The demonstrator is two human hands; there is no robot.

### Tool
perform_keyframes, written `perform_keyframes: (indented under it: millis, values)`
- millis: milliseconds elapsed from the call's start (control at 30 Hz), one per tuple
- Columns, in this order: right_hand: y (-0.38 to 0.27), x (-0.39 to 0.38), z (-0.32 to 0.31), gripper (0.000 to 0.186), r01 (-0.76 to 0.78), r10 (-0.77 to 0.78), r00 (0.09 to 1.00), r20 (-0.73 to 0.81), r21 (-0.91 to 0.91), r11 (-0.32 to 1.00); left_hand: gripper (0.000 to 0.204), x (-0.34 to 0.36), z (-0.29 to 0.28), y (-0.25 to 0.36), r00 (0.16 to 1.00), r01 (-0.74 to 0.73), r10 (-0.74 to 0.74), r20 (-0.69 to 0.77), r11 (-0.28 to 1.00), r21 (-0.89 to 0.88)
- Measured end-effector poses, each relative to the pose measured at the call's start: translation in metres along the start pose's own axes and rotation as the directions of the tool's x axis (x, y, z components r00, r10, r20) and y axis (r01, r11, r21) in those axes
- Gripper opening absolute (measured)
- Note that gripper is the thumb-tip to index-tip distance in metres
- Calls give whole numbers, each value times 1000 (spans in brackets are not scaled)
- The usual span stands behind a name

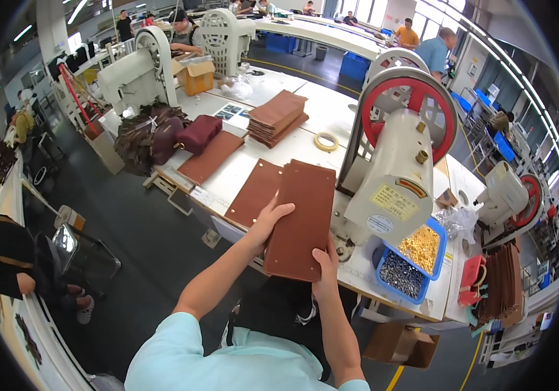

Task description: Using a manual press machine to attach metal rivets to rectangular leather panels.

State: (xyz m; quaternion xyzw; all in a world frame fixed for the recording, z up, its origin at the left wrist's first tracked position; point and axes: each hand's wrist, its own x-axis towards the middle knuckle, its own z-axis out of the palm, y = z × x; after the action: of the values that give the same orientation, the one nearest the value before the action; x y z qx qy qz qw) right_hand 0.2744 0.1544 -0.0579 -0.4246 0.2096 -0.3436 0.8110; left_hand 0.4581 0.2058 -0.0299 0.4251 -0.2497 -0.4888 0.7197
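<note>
A neat stack of brown leather panels (302, 218) is held out in front of me, over the table's near edge. My left hand (267, 220) grips its left side, thumb on the top panel. My right hand (325, 264) clasps the lower right corner, thumb on top and fingers hidden beneath. Small metal dots show near the corners of the top panel. Just behind the stack, another brown panel (253, 189) with gold-coloured studs lies flat on the white table (230, 176). The riveting press (393, 176) with a red-rimmed wheel stands close to the right.
Blue bins hold gold-coloured fasteners (421, 247) and dark metal fasteners (399, 274). Farther back are a folded leather pile (278, 117), a tape roll (325, 141) and a maroon pouch (199, 134). A cardboard box (400, 345) sits low at right. Other people work in the background.
</note>
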Motion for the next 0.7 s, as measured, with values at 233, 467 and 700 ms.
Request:
perform_keyframes:
  millis: [233, 467, 700]
  values:
    - [26, 34, -9, 83, -28, 28, 966, -258, 2, 1000, 52, 36, -27, -27, 979, 198, -193, -68, 977, 80]
    - [29, 32, -10, 86, -27, 25, 962, -272, -2, 1000, 36, 49, -86, -54, 852, -168, 521, 54, 174, 970]
    - [33, 31, -9, 79, 0, -6, 946, -324, -19, 1000, 45, 37, -118, -61, 934, 16, 350, 66, -226, 974]
